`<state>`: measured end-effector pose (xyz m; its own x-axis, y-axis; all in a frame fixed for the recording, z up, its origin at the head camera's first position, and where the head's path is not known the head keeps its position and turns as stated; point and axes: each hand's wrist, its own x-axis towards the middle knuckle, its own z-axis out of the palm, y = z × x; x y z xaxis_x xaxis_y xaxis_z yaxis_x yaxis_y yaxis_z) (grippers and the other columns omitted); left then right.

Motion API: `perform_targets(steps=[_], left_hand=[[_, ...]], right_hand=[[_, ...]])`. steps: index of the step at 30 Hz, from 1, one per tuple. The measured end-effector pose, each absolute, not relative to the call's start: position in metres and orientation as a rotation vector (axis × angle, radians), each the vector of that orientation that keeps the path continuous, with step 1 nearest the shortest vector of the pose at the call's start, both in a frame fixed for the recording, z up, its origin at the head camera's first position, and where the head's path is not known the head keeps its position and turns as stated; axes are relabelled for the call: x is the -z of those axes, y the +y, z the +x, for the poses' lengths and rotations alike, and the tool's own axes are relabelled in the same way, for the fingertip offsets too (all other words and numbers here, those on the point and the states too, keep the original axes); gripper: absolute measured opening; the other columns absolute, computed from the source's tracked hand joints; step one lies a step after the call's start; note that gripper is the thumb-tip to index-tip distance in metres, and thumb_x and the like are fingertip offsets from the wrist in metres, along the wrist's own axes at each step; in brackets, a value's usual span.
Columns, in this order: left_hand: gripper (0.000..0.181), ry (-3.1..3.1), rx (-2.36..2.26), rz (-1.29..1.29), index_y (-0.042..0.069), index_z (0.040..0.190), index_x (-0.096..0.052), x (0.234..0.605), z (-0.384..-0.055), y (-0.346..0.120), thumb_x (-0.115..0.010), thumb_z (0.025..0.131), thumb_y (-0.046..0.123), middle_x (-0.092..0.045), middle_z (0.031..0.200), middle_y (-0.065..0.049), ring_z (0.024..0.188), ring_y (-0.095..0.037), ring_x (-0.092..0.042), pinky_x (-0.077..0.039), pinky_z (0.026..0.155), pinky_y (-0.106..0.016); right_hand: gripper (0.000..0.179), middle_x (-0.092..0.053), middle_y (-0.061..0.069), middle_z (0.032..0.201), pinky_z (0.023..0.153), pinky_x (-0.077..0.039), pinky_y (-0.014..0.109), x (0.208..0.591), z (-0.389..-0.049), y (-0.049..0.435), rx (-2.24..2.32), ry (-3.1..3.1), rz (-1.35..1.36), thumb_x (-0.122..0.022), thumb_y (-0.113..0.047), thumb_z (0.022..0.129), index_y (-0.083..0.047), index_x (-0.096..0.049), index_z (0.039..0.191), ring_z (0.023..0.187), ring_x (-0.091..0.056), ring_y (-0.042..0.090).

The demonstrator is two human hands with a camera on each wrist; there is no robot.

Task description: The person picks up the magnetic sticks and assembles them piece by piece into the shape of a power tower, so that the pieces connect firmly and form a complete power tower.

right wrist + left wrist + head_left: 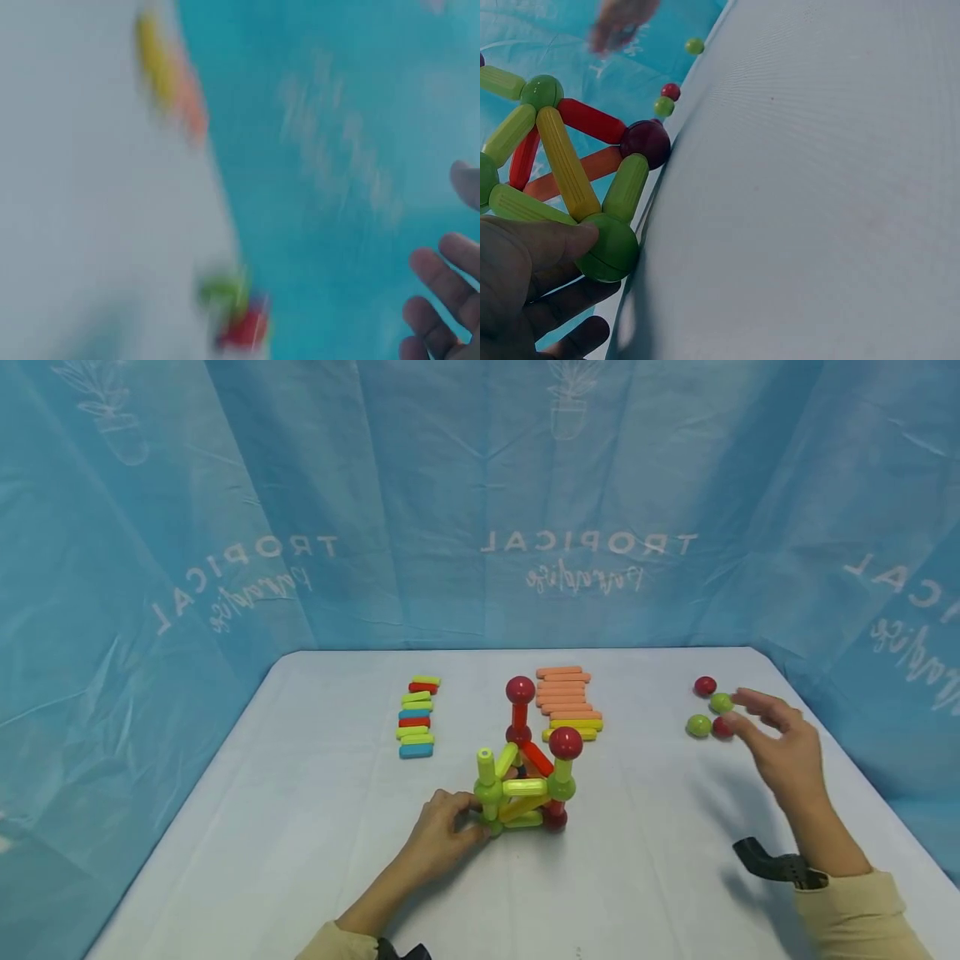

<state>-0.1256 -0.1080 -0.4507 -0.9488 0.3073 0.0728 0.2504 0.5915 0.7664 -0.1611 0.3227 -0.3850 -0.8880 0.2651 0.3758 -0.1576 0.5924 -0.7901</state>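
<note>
Balls (pixel 699 726) are red or green, the backdrop (pixel 420 460) white-lettered blue.

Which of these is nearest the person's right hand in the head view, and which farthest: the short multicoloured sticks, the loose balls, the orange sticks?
Nearest first from the right hand:
1. Loose balls: red and green, right by its fingertips.
2. Orange sticks: stacked in a column near the table's far middle.
3. Short multicoloured sticks: column farther left.

Loose lie four balls (pixel 722 702), nine short rods (pixel 414 722), seven orange rods (pixel 561 692) and two yellow rods (pixel 576 724).
</note>
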Motion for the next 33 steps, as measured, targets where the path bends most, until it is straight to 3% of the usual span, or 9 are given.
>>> perform_targets(steps=[4,7,11,18,21,25,29,33], left_hand=[[0.031,2.744,-1.299,0.472,0.008,0.108,-0.067,0.451,-0.125,-0.110,-0.076,0.079,0.016,-0.063,0.103,-0.001,0.093,-0.020,-0.045,-0.036,0.079,-0.039],[0.032,2.745,-1.293,0.462,0.009,0.109,-0.067,0.451,-0.125,-0.110,-0.076,0.079,0.016,-0.063,0.103,-0.001,0.092,-0.019,-0.045,-0.036,0.078,-0.039],[0.031,2.748,-1.292,0.458,0.008,0.108,-0.067,0.451,-0.125,-0.111,-0.076,0.079,0.016,-0.063,0.102,0.000,0.092,-0.019,-0.044,-0.036,0.078,-0.039],[0.031,2.746,-1.306,0.475,0.009,0.108,-0.067,0.451,-0.125,-0.111,-0.075,0.080,0.016,-0.063,0.102,0.000,0.092,-0.019,-0.045,-0.036,0.078,-0.038],[0.030,2.741,-1.309,0.481,0.009,0.108,-0.067,0.451,-0.124,-0.110,-0.075,0.080,0.016,-0.064,0.102,0.000,0.092,-0.019,-0.046,-0.036,0.078,-0.038],[0.030,2.728,-1.309,0.486,0.009,0.108,-0.067,0.450,-0.124,-0.109,-0.075,0.080,0.016,-0.064,0.102,-0.001,0.093,-0.020,-0.046,-0.036,0.078,-0.038],[0.030,2.725,-1.301,0.471,0.009,0.108,-0.067,0.450,-0.124,-0.108,-0.074,0.080,0.015,-0.063,0.103,-0.001,0.094,-0.021,-0.045,-0.036,0.079,-0.039],[0.030,2.730,-1.304,0.469,0.008,0.108,-0.067,0.450,-0.124,-0.108,-0.074,0.080,0.015,-0.063,0.104,0.000,0.094,-0.020,-0.045,-0.036,0.079,-0.039]], right_hand=[[0.065,-0.044,0.027,0.138,0.098,-0.032,0.057,0.412,-0.166,0.389,-1.070,-2.540,-0.391,-0.060,-0.041,0.093,0.001,-0.044,0.140,0.125,-0.036,0.041],[0.073,-0.036,0.035,0.139,0.090,-0.032,0.067,0.429,-0.164,0.420,-1.006,-2.675,-0.531,-0.058,-0.043,0.093,0.006,-0.036,0.142,0.125,-0.030,0.053],[0.069,-0.038,0.038,0.132,0.088,-0.031,0.064,0.442,-0.163,0.435,-0.916,-2.742,-0.548,-0.058,-0.038,0.094,0.011,-0.038,0.137,0.121,-0.031,0.055],[0.058,-0.049,0.037,0.116,0.083,-0.020,0.064,0.457,-0.168,0.445,-0.777,-2.782,-0.440,-0.059,-0.037,0.093,0.012,-0.050,0.124,0.105,-0.039,0.052],[0.058,-0.049,0.038,0.113,0.083,-0.020,0.065,0.458,-0.168,0.445,-0.782,-2.813,-0.454,-0.059,-0.039,0.094,0.012,-0.052,0.121,0.102,-0.042,0.052],[0.063,-0.048,0.037,0.119,0.082,-0.029,0.062,0.451,-0.168,0.431,-0.876,-2.835,-0.459,-0.057,-0.044,0.094,0.010,-0.051,0.125,0.106,-0.042,0.052],[0.067,-0.049,0.031,0.125,0.072,-0.041,0.048,0.429,-0.169,0.390,-1.063,-2.769,-0.339,-0.057,-0.049,0.093,0.005,-0.050,0.132,0.110,-0.042,0.046],[0.054,-0.056,0.018,0.118,0.073,-0.043,0.027,0.399,-0.168,0.334,-1.260,-2.608,-0.066,-0.061,-0.039,0.093,-0.001,-0.055,0.132,0.105,-0.049,0.025]])
